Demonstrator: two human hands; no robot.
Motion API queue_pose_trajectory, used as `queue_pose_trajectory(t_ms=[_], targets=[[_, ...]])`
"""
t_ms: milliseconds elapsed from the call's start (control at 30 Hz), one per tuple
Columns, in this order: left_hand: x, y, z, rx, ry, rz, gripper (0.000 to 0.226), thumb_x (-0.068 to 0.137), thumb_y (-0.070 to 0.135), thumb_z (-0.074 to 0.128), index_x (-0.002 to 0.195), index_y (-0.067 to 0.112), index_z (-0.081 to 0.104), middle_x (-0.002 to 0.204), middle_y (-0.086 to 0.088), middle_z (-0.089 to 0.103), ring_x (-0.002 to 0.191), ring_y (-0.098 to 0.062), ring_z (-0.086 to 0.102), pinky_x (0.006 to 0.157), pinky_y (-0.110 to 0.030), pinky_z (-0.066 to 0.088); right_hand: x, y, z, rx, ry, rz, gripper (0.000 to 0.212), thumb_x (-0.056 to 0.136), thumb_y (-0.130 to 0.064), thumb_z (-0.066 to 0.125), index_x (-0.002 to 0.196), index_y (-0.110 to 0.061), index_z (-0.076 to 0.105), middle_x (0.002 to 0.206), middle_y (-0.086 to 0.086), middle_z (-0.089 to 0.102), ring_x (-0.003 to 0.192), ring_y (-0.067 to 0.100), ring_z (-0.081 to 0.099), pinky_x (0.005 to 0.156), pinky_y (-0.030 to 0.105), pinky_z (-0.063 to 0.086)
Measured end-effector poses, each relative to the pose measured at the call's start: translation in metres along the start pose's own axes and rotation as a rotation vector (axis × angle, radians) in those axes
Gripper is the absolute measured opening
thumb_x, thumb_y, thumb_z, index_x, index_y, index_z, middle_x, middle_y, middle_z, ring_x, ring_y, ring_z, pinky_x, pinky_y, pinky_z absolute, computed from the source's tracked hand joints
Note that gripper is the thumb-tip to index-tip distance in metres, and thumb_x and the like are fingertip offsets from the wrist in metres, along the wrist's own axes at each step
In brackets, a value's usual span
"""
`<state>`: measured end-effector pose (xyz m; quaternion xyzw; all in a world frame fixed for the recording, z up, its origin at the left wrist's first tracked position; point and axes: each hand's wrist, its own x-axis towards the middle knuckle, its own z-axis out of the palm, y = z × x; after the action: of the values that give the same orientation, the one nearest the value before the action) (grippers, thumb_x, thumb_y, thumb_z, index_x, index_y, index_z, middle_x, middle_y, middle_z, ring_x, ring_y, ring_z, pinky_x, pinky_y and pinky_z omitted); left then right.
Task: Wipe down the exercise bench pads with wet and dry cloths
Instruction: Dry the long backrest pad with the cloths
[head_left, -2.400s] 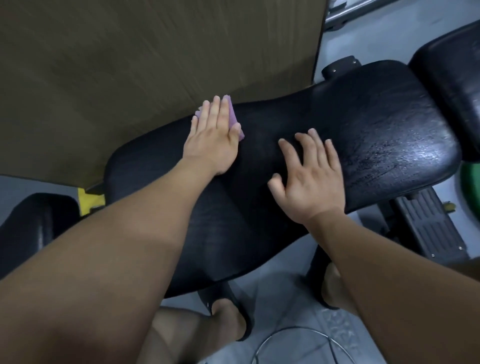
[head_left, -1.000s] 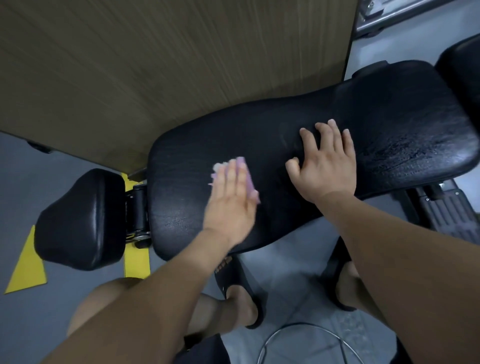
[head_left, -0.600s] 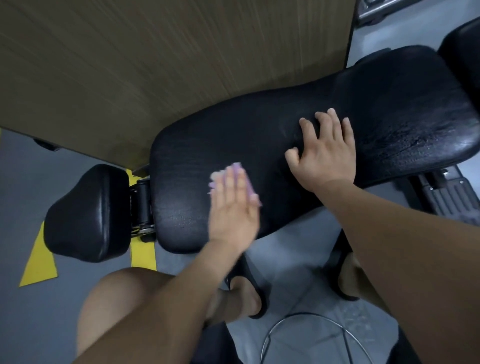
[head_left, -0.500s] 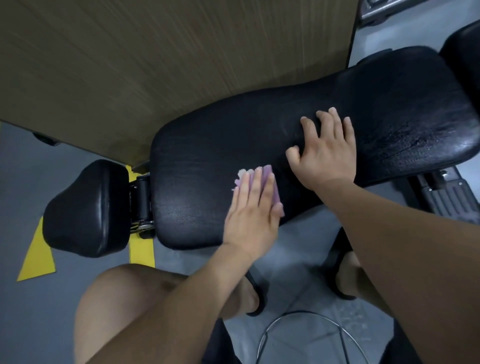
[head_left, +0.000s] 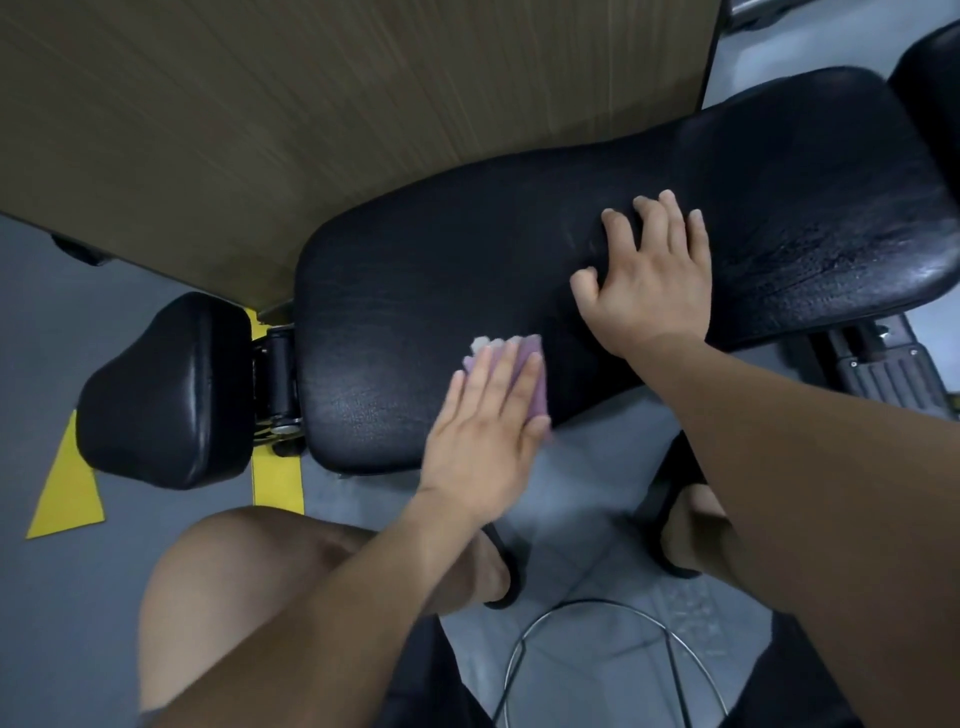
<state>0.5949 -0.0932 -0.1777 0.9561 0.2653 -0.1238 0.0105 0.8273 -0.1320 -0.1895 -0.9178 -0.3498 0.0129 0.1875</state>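
Pad (head_left: 467, 270): long axis runs left-right across person's front. Cloth (head_left: 530, 364) at pad's near edge, pressed under flat, straight-fingered left hand (head_left: 483, 441). Right hand (head_left: 649, 280) spread mid-pad, holding nothing. Left nearer pad's left end.

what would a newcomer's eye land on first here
The big black bench pad fills the middle of the view, with a glossy patch toward its right end. At its near edge the left hand presses a purple cloth flat on the pad, while the right hand rests spread on the pad's middle. A smaller black pad sits to the left.
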Motion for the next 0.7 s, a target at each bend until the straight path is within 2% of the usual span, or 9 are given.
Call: queue_pose_trajectory(t_ms=[167,300,400,500,600,700], targets=[[-0.013,-0.001,0.002,-0.066,-0.014,-0.053,0.061,0.108,0.045,0.019,0.164,0.022,0.009,0.172,0.001,0.001,0.158,-0.024,-0.008,0.128,-0.046,0.008,0.000,0.001,0.001,-0.006,-0.004,0.003,0.066,0.088,-0.047,0.038,0.147,-0.019,0.046,0.157,0.012,0.038,0.154,0.029,0.019,0.127,0.050,0.009],[0.048,-0.004,-0.016,-0.056,-0.025,-0.016,0.059,0.108,0.045,0.014,0.163,0.029,0.001,0.172,0.003,0.000,0.158,-0.024,-0.007,0.128,-0.048,0.006,0.002,0.002,0.003,-0.011,0.009,-0.004,0.064,0.089,-0.045,0.037,0.147,-0.019,0.046,0.157,0.013,0.038,0.154,0.029,0.020,0.127,0.050,0.010],[0.090,-0.006,-0.025,-0.078,-0.041,-0.081,0.060,0.108,0.044,0.011,0.163,0.027,-0.005,0.172,0.002,-0.006,0.158,-0.024,-0.010,0.128,-0.048,0.005,0.001,0.003,0.003,-0.002,0.028,-0.019,0.060,0.092,-0.039,0.035,0.147,-0.018,0.047,0.157,0.014,0.040,0.153,0.030,0.022,0.126,0.051,0.012],[0.059,0.013,-0.015,-0.048,-0.001,-0.042,0.062,0.108,0.042,0.013,0.164,0.019,0.001,0.172,-0.004,-0.001,0.158,-0.030,-0.006,0.127,-0.050,0.011,0.001,0.003,0.004,-0.007,0.030,-0.023,0.058,0.093,-0.037,0.033,0.147,-0.018,0.046,0.157,0.013,0.040,0.153,0.031,0.022,0.126,0.050,0.012],[0.011,0.027,-0.008,-0.046,-0.051,0.042,0.062,0.107,0.043,0.016,0.164,0.020,0.005,0.172,-0.003,0.000,0.158,-0.027,-0.009,0.127,-0.050,0.012,0.002,0.004,0.003,-0.015,0.038,-0.018,0.057,0.094,-0.036,0.033,0.147,-0.019,0.046,0.157,0.013,0.040,0.153,0.030,0.022,0.126,0.050,0.013],[0.025,0.017,-0.011,-0.059,-0.066,0.080,0.063,0.107,0.045,0.015,0.163,0.023,0.000,0.172,0.000,-0.003,0.158,-0.023,-0.011,0.127,-0.049,0.010,0.002,0.003,0.005,-0.010,0.030,-0.021,0.057,0.095,-0.036,0.033,0.148,-0.019,0.045,0.157,0.013,0.039,0.154,0.030,0.022,0.127,0.050,0.012]])
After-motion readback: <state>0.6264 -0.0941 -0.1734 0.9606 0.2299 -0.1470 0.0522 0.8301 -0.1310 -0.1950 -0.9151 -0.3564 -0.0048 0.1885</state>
